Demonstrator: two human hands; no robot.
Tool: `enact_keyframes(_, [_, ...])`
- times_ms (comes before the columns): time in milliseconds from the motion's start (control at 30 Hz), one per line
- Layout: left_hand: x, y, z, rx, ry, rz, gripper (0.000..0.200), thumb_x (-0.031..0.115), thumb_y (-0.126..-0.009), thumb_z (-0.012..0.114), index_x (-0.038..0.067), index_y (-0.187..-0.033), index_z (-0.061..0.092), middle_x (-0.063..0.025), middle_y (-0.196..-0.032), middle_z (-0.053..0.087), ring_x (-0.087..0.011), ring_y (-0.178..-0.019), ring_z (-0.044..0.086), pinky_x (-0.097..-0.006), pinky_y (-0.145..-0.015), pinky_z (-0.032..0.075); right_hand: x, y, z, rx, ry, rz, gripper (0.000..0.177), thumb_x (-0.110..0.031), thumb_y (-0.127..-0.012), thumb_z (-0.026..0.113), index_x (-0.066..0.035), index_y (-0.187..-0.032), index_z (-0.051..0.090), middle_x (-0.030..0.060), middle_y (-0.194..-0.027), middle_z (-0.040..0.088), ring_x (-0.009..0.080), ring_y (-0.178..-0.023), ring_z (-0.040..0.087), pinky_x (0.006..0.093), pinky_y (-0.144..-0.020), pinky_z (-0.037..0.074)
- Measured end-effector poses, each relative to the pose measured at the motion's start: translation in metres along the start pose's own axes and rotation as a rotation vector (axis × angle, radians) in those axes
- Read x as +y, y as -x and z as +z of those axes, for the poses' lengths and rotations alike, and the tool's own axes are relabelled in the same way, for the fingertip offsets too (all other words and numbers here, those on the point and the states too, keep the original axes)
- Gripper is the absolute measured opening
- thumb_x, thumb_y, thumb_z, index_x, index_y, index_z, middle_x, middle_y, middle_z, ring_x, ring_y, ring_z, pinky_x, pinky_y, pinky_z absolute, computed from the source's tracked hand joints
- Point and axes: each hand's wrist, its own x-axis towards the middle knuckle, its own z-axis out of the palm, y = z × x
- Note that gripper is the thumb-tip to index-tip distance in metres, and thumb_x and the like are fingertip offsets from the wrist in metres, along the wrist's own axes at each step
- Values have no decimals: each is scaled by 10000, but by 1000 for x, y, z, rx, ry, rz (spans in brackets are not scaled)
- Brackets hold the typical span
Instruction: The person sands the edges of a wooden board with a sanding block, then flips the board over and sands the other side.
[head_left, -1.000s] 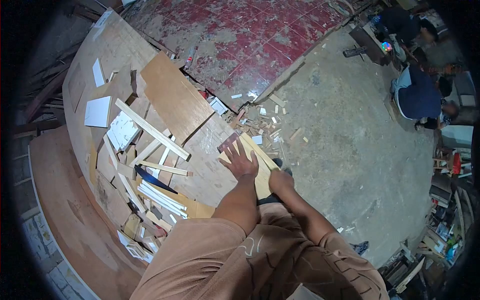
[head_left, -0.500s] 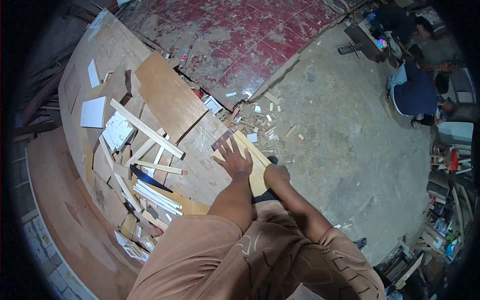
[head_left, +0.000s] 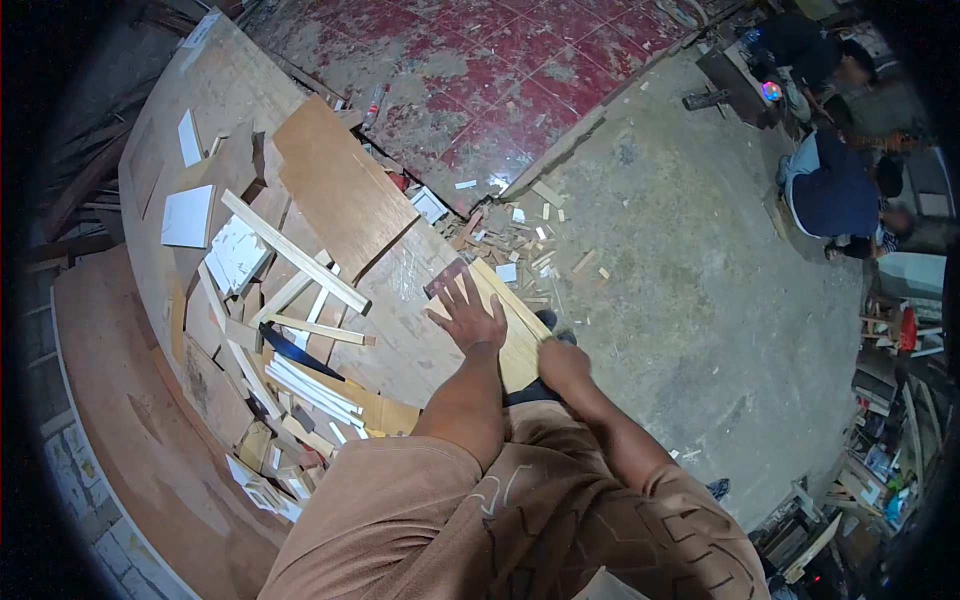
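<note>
My left hand lies flat with its fingers spread on a pale wooden board at the edge of the work table. Beyond its fingertips a dark reddish patch shows at the board's far end. Beside the board's right edge, my right hand is closed in a fist; what it holds, if anything, is hidden. A thin light strip runs along that edge, up from the right hand. Part of a dark shoe shows just beyond the right hand.
Wood strips, white panels and a dark blue saw-like blade lie on the table at left. A plywood sheet lies farther up. Offcuts litter the floor. Two people crouch at upper right.
My right hand has shifted slightly right and down, away from the board's edge. More of the dark shoe shows. My left hand stays flat on the board.
</note>
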Motion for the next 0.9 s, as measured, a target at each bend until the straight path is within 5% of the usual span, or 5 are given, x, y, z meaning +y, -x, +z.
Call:
enact_keyframes(167, [1, -2, -4, 21, 41, 2, 782, 450, -889, 467, 184, -1545, 135, -137, -1606, 60, -345, -1481, 28, -685, -1105, 71, -26, -45, 18, 71, -30, 17, 349, -274, -968, 421, -19, -986, 659, 219, -987, 689, 394, -917, 675, 507, -794, 518])
enact_keyframes(500, [0, 0, 0, 12, 12, 1, 772, 451, -892, 470, 194, -1543, 144, -126, -1606, 45, -340, -1480, 25, -686, -1106, 68, 22, 85, -41, -105, -21, 195, 385, -315, -985, 405, -20, -976, 652, 274, -958, 664, 438, -935, 642, 536, -821, 498])
enact_keyframes(600, [0, 0, 0, -3, 10, 1, 774, 455, -893, 465, 197, -1545, 138, -123, -1608, 40, -340, -1481, 19, -684, -1107, 62, 12, 64, -41, -28, 11, -44, 256, -203, -912, 480, -40, -871, 673, 229, -956, 680, 387, -882, 673, 492, -735, 539])
enact_keyframes(800, [0, 2, 2, 41, 11, 8, 773, 457, -890, 462, 196, -1545, 145, -130, -1607, 58, -345, -1480, 25, -682, -1109, 53, -30, -33, -1, -20, 38, 84, 242, -139, -852, 525, -42, -977, 709, 211, -1018, 691, 366, -941, 686, 457, -772, 549])
enact_keyframes(900, [1, 0, -1, 30, 35, 4, 776, 461, -890, 461, 194, -1545, 141, -135, -1605, 73, -347, -1479, 36, -682, -1109, 50, -17, -17, 3, -50, 35, 100, 218, -132, -851, 528, -38, -943, 701, 211, -1003, 693, 359, -937, 686, 452, -779, 550])
